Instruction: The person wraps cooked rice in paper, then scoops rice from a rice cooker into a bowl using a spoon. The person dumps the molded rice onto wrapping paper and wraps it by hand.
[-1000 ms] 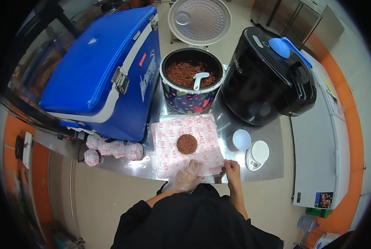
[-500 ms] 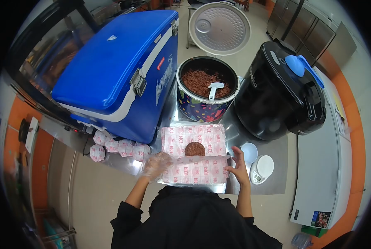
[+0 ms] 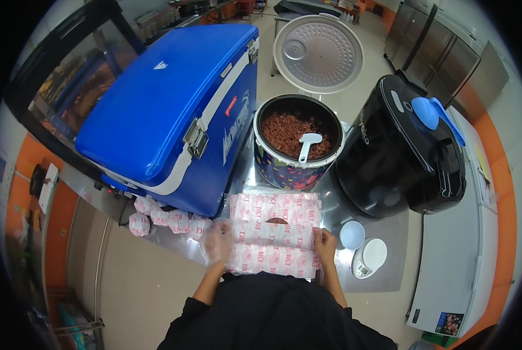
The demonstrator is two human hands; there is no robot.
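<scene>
Thin paper flap (image 3: 270, 235), long axis left-right, partly hides grainy rice (image 3: 277, 221); right hand (image 3: 326, 242) pinches it; left hand (image 3: 218, 241) blurred, grip unclear.

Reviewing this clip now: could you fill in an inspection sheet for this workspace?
Surface: shiny metal table.
Job's things: printed sheet folded over brown food, of which only a sliver shows; a patterned pot stands open beyond, white paddle inside.
Clutter: blue cooler box, lid shut; wrapped bundles beside it; black appliance with blue utensils on top; pale blue bowl; white scale.
Left hand: clear glove, motion-blurred, at the sheet's left edge; grip unclear.
Right hand: bare, fingers closed at the right edge, apparently pinching it.
Cables: nothing seen for certain.
Surroundings: pale floor; white chest freezer at right.
</scene>
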